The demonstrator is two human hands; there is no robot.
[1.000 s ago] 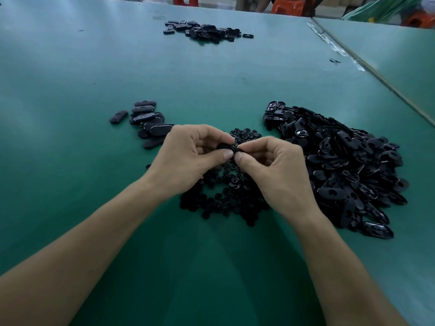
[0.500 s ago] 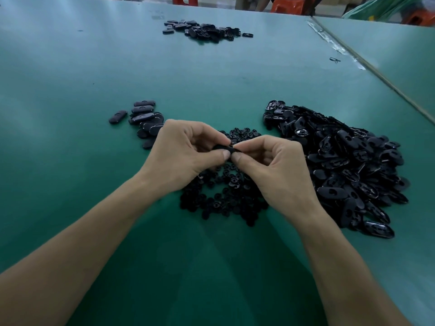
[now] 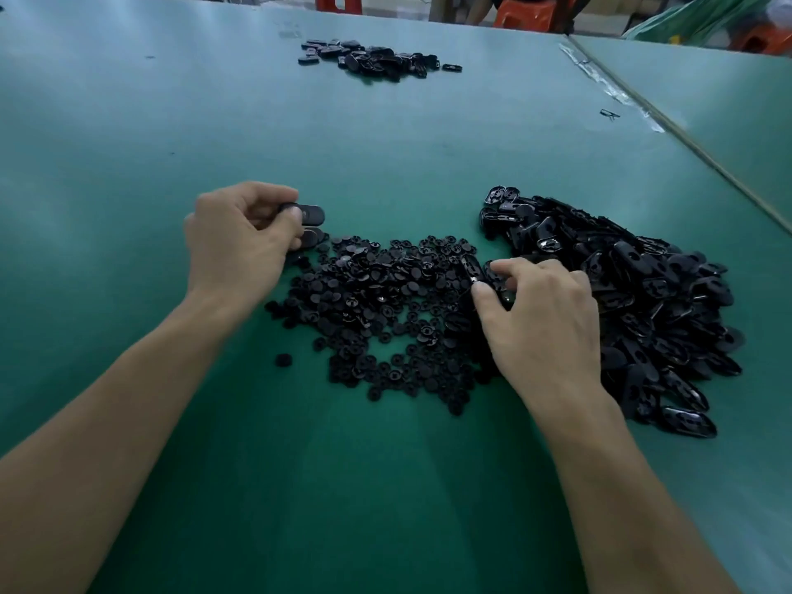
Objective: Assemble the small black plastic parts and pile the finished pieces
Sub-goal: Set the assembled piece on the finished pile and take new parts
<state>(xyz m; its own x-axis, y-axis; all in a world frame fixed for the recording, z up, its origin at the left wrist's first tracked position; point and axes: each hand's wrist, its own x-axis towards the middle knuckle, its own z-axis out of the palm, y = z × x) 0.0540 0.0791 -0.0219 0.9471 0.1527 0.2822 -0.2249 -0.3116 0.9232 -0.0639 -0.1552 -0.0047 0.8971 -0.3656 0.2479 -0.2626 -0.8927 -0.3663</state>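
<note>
The left hand (image 3: 240,242) hovered over the left of the green counter (image 3: 385,165), its fingers curled in and its thumb and forefinger pinching an assembled oval piece (image 3: 309,213) by one end, so that the other end stuck out to the right. Just below that piece lay a few more finished pieces (image 3: 315,237), mostly hidden behind the hand, so their number could not be told.

The right hand (image 3: 540,310) was down at the seam between the two big heaps, knuckles up and fingers bent. Its thumb and forefinger closed on a single shell (image 3: 473,267) that stood tilted on its edge among the loose parts.

Between the hands spread the heap of small round parts (image 3: 377,302), flat and scattered, with one stray round part (image 3: 283,360) lying apart at its near left edge. To the right, touching the hand's far side, rose the taller pile of oblong shells (image 3: 643,302), which ran from the middle of the counter towards the near right.

Far off, near the far edge of the counter, lay a smaller pile of black parts (image 3: 373,60). A seam with clear tape (image 3: 608,87) divided this counter from a second green one (image 3: 728,100) on the right, and a small dark clip (image 3: 609,114) lay beside the tape. Orange stools (image 3: 523,15) stood beyond the far edge.
</note>
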